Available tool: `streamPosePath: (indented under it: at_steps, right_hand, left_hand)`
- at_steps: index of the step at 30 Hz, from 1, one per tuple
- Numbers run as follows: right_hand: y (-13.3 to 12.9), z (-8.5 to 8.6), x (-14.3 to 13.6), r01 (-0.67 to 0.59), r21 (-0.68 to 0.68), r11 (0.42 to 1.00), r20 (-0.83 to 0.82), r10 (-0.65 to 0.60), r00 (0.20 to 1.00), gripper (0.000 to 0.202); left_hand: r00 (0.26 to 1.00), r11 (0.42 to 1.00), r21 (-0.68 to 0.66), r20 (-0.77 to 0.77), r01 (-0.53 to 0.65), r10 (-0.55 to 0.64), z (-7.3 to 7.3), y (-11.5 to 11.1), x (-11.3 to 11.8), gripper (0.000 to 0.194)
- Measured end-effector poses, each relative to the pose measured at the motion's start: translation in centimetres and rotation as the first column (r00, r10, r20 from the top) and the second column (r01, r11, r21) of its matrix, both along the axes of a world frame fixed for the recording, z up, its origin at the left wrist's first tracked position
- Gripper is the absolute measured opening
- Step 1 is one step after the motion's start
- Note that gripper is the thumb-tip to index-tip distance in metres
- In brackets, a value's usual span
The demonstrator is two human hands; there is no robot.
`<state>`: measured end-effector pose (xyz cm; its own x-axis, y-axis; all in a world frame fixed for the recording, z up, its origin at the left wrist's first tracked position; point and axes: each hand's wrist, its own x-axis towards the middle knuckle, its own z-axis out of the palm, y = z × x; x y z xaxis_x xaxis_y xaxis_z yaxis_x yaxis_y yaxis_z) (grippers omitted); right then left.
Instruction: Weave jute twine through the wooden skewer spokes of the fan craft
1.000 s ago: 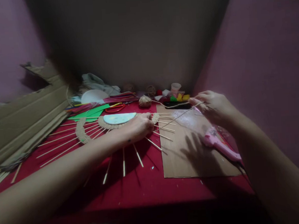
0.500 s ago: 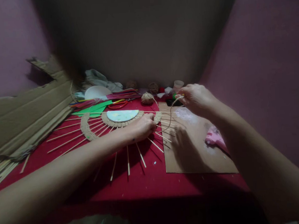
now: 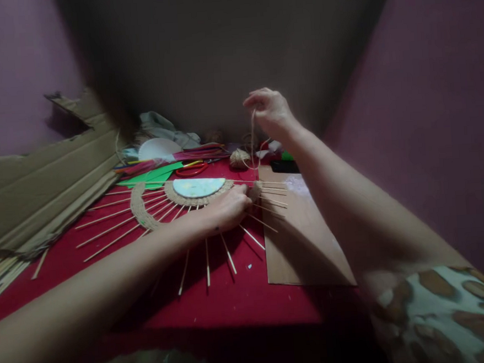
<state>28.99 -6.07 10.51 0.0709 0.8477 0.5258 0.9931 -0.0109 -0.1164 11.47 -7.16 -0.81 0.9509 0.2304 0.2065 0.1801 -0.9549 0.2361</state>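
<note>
A half-round piece with a pale blue centre (image 3: 199,187) lies on the red cloth, thin wooden sticks (image 3: 207,261) fanning out from it. Jute twine is woven through the sticks in an inner band and an outer band (image 3: 140,211). My left hand (image 3: 235,204) is closed at the right end of the outer band; its fingertips partly hide what they pinch. Raised above the far side of the table, my right hand (image 3: 272,112) pinches a strand of jute twine (image 3: 253,142), which hangs down towards the weave. A ball of twine (image 3: 239,159) sits just behind.
A cardboard sheet (image 3: 304,243) lies under the right stick ends. Behind the piece are red-handled scissors (image 3: 191,169), green paper (image 3: 154,176) and coloured strips (image 3: 198,153). Folded cardboard (image 3: 47,189) leans at the left, with loose sticks (image 3: 4,281) below it.
My right hand has moved up and to the left, lifting the twine from the right side to nearly upright. My left hand has stayed at the band.
</note>
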Motion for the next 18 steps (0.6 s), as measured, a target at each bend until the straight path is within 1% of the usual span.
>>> streamPosePath:
  at_steps: [2,3,4,5,7,8,9,10,11,12,13,14,15,18]
  right_hand:
    - [1.1,-1.1,-0.2,0.002,-0.153,0.988,-0.013,-0.004,1.0,0.039]
    - [1.2,-1.8,-0.1,0.004,-0.21,0.978,-0.015,-0.007,1.0,0.04]
    - [1.0,-2.6,0.0,0.008,-0.236,0.972,-0.014,-0.011,1.0,0.042]
    - [0.5,-3.3,0.1,0.022,-0.231,0.973,-0.01,-0.025,1.0,0.043]
    - [-1.5,-4.2,0.2,0.078,-0.192,0.978,-0.003,-0.08,0.997,0.042]
    - [-2.9,-4.5,0.2,0.128,-0.171,0.977,-0.002,-0.13,0.991,0.037]
    - [-4.5,-4.7,0.0,0.153,-0.189,0.97,-0.016,-0.159,0.987,0.031]
    - [-6.1,-4.8,-0.2,0.145,-0.247,0.958,-0.046,-0.161,0.986,0.027]
    - [-7.8,-5.0,-0.5,0.09,-0.335,0.938,-0.088,-0.126,0.988,0.023]
    - [-9.3,-5.2,-0.8,0.0,-0.433,0.901,-0.165,-0.079,0.983,0.021]
    - [-10.7,-5.7,-1.2,-0.096,-0.496,0.863,-0.248,-0.034,0.968,0.02]
    - [-11.8,-6.2,-1.6,-0.187,-0.514,0.837,-0.315,0.018,0.949,0.021]
    - [-12.7,-7.0,-2.0,-0.249,-0.497,0.831,-0.36,0.063,0.931,0.023]
    - [-13.7,-9.2,-2.8,-0.293,-0.367,0.883,-0.4,0.135,0.907,0.025]
  left_hand:
    - [0.998,0.999,0.025,-0.055,-0.027,0.028,0.2,-0.2,-0.1,0.019]
    - [0.997,0.999,0.029,-0.069,-0.03,0.032,0.3,-0.2,-0.1,0.019]
    - [0.997,0.999,0.024,-0.07,-0.028,0.03,0.4,-0.2,-0.1,0.019]
    - [0.998,1.0,0.011,-0.056,-0.026,0.027,0.4,-0.2,0.0,0.019]
    - [0.999,1.0,-0.003,-0.03,-0.015,0.015,0.2,0.0,0.1,0.02]
    - [1.0,1.0,0.0,-0.024,-0.014,0.014,0.1,0.1,0.2,0.02]
    - [1.0,1.0,0.007,-0.026,-0.017,0.017,0.0,0.3,0.3,0.02]
    - [0.999,1.0,0.015,-0.033,-0.02,0.02,-0.2,0.4,0.4,0.02]
    - [0.999,1.0,0.022,-0.041,-0.021,0.022,-0.3,0.5,0.4,0.02]
    - [0.999,0.999,0.026,-0.045,-0.02,0.021,-0.5,0.6,0.5,0.02]
    - [0.999,1.0,0.025,-0.045,-0.015,0.016,-0.6,0.6,0.5,0.02]
    - [0.999,1.0,0.023,-0.041,-0.009,0.01,-0.6,0.7,0.5,0.019]
    - [0.999,1.0,0.021,-0.035,-0.002,0.003,-0.7,0.7,0.4,0.018]
    - [1.0,1.0,0.014,-0.018,-0.005,0.006,-0.8,0.7,0.3,0.015]
